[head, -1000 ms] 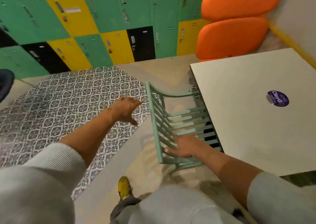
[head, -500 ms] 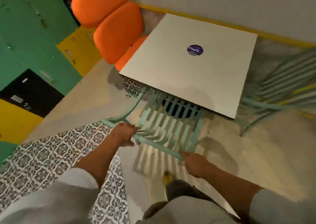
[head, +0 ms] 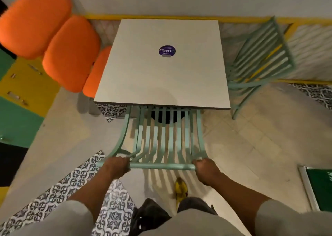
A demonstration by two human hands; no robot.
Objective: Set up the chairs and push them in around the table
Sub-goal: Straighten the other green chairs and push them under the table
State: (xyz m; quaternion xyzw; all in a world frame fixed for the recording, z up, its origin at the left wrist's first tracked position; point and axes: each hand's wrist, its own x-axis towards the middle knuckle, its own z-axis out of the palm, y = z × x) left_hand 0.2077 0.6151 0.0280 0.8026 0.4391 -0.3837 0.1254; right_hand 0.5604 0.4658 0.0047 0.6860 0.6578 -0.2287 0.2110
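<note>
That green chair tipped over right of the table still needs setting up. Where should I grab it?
Probably the tipped green chair by its back's top rail, approached from the open floor on its right: the slatted back leans away from the table, leaving that rail exposed.

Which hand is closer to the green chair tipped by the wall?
Right. The right hand grips the top rail's end on the tipped chair's side; the left hand grips the far end, farther away.

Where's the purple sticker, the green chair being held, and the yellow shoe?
purple sticker [head: 167,50], head view, middle of its round face.
green chair [head: 161,166], head view, top rail between the hands.
yellow shoe [head: 181,189], head view, its top.
</note>
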